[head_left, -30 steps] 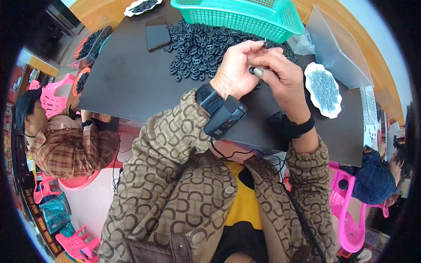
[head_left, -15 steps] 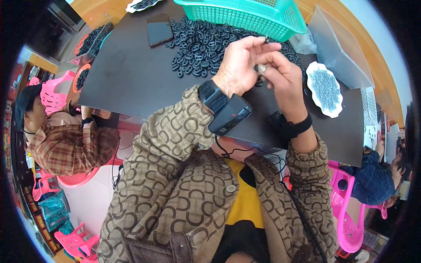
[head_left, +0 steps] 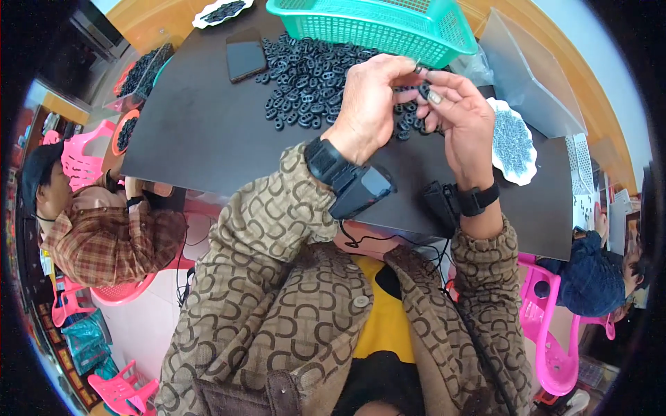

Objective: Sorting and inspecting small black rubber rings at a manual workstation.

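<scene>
My left hand (head_left: 369,100) and my right hand (head_left: 463,114) meet above the table. A small black plastic piece (head_left: 424,89), like part of a cord lock, is pinched between the thumb and fingers of my right hand. The left fingertips close at another small dark bit (head_left: 417,69), too small to make out. Behind and below my hands spreads a heap of oval black cord-lock pieces (head_left: 305,93) with two holes each. Right of my right hand, a white scalloped dish (head_left: 530,166) holds many small silvery metal parts, apparently springs.
A green perforated basket (head_left: 374,31) stands behind the heap, with a clear plastic box (head_left: 531,76) to its right. A dark phone (head_left: 245,55) lies left on the brown table (head_left: 201,132). Seated people (head_left: 104,236) work at left and right. Cables hang below my wrists.
My left hand has turned, its back now facing up more. The right hand has shifted slightly right, and the black piece at its fingertips shows more clearly.
</scene>
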`<state>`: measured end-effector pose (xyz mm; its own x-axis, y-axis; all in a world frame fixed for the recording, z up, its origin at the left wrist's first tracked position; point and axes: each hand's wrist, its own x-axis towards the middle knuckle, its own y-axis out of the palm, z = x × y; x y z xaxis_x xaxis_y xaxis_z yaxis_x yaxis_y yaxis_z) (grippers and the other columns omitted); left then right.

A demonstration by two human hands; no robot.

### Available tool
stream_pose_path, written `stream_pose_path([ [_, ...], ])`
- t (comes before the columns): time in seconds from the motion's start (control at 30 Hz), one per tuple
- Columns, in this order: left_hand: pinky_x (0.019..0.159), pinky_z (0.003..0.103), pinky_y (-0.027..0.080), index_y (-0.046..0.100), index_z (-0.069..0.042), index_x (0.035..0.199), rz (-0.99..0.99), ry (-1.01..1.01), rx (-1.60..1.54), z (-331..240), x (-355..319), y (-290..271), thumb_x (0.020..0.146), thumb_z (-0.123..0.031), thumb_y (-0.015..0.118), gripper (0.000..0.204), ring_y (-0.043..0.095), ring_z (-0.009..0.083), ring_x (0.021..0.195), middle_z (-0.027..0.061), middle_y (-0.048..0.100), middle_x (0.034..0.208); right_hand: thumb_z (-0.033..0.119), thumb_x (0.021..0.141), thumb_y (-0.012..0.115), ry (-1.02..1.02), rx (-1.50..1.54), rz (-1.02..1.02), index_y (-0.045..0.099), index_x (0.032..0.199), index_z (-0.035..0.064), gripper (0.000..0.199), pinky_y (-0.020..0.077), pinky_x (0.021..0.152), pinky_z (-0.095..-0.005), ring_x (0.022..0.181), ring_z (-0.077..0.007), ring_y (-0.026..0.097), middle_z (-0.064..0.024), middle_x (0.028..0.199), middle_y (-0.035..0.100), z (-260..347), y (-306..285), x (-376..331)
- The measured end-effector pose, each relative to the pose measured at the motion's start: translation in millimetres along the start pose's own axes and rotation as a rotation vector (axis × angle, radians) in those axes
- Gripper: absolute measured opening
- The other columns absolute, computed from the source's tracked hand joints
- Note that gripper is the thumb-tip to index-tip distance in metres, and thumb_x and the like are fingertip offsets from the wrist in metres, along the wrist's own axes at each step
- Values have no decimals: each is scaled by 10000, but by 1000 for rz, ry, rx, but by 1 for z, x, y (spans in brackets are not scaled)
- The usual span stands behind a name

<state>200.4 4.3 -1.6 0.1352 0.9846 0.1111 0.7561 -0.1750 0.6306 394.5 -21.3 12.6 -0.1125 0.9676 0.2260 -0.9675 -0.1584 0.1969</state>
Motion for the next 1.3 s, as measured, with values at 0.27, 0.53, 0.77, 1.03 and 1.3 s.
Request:
stream_pose_path([
  [0.27, 887, 342, 646, 840, 17, 1126, 1, 52, 205, -4, -12, 15, 1140, -180, 816, 199, 794, 177, 945, 90, 852, 1071, -3, 1204, 684, -23, 128, -10, 694, 1519, -119, 336, 646, 779, -300, 968, -269, 834, -221, 1187, 849, 4, -24, 12],
  [0.53, 853, 324, 638, 828, 13, 1074, 4, 77, 293, -6, -16, 21, 1128, -152, 802, 176, 822, 168, 923, 92, 876, 1050, 23, 1230, 646, 75, 203, 19, 679, 1538, -121, 342, 660, 802, -317, 1004, -281, 842, -241, 1195, 850, 4, -26, 11],
  [0.77, 821, 309, 627, 827, 18, 1055, -33, 128, 358, -8, -17, 22, 1114, -135, 794, 167, 787, 142, 884, 78, 862, 1019, -31, 1184, 709, 4, 152, -14, 747, 1444, -123, 278, 667, 729, -287, 915, -230, 839, -197, 1156, 851, 5, -14, 9],
  [1.03, 801, 298, 614, 827, 36, 1047, -53, 230, 476, -5, -17, 24, 1098, -89, 822, 136, 748, 123, 862, 56, 840, 986, -11, 1189, 717, -122, -76, -66, 773, 1453, -126, 293, 642, 748, -272, 943, -205, 829, -176, 1144, 858, 11, -3, 2],
  [1.3, 879, 317, 676, 806, 54, 1305, 137, 165, 147, -14, -14, 38, 1128, -28, 880, 209, 814, 174, 965, 102, 869, 1144, 7, 1195, 726, -118, 135, -20, 779, 1462, -136, 307, 630, 758, -284, 852, -170, 771, -145, 1136, 850, 28, -18, 2],
])
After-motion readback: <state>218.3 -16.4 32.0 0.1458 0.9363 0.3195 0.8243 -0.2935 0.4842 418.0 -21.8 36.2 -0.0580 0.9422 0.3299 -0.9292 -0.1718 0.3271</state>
